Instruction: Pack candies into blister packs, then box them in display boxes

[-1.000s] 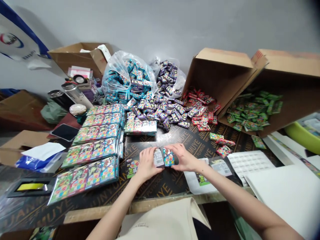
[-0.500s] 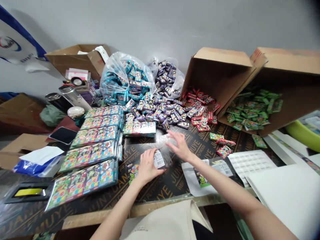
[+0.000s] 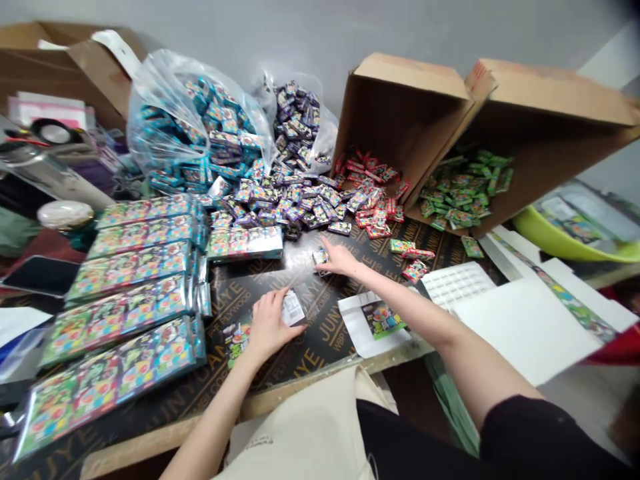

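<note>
**Hands apart, right arm stretched well out!**
There goes the right hand (image 3: 340,260), long and open, its fingers (image 3: 327,248) extended and pointing up and to the left, well ahead of the left hand (image 3: 270,325). Behind it, the bare right forearm (image 3: 405,307) runs back to a black sleeve (image 3: 540,433) at the lower right. The left hand sits lower and closer in, back turned up, fingers curled forward and gently closed, wrist bent, with the bare left forearm (image 3: 213,417) rising from the bottom edge. The two hands stay apart!
</note>
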`<state>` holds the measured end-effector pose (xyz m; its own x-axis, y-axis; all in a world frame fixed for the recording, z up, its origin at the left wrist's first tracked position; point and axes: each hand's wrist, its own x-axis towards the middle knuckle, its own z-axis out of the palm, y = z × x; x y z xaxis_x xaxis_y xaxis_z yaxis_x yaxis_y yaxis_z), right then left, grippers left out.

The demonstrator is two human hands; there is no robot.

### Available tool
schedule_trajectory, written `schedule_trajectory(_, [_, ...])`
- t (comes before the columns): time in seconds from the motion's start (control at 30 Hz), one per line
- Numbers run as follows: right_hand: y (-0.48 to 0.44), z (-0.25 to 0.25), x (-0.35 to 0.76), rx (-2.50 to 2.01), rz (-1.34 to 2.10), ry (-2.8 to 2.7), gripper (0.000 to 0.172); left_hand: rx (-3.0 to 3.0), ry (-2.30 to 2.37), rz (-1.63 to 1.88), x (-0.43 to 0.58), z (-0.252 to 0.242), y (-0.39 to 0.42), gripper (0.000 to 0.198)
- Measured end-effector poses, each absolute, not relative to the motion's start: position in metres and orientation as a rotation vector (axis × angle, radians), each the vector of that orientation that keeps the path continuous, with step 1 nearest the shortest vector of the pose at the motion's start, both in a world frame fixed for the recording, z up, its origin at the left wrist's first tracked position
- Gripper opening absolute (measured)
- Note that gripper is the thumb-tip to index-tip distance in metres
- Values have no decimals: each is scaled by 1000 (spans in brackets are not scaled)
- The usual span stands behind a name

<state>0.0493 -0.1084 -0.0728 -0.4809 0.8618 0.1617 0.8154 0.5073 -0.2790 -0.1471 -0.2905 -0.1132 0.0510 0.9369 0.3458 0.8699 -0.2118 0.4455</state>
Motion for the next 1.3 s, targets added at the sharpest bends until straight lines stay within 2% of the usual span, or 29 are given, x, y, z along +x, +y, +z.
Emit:
schedule_trajectory(0.23, [-115, -63, 93, -909, 331, -2837, 110, 2174, 1938, 847, -147, -112, -287, 72])
schedule_trajectory(0.3, [-117, -68, 92, -801, 407, -2875, 107, 2174, 1949, 849, -145, -111, -287, 72])
schedule_trajectory(0.47, [-125, -76, 80, -786, 451, -2626, 88, 2152, 2004, 839, -144, -110, -286, 74])
schedule_trajectory(0.7, [-162, -48, 76, -566, 603, -2569, 96, 2127, 2029, 826, -145, -105, -275, 77])
schedule_trajectory(0.8, [-165, -50, 79, -594, 516, -2672, 87, 2182, 1993, 805, -142, -108, -271, 79])
schedule_trajectory(1.0, [-139, -59, 66, -783, 456, -2778, 81, 2234, 1971, 742, -140, -120, -272, 87])
schedule_trajectory(1.2, [-103, -15, -45, -555, 218, -2485, 44, 2174, 1967, 785, -139, -123, -275, 96])
schedule_trajectory(1.3, [-77, 6, -122, -489, 13, -2624, 36, 2120, 1959, 805, -139, -124, -276, 101])
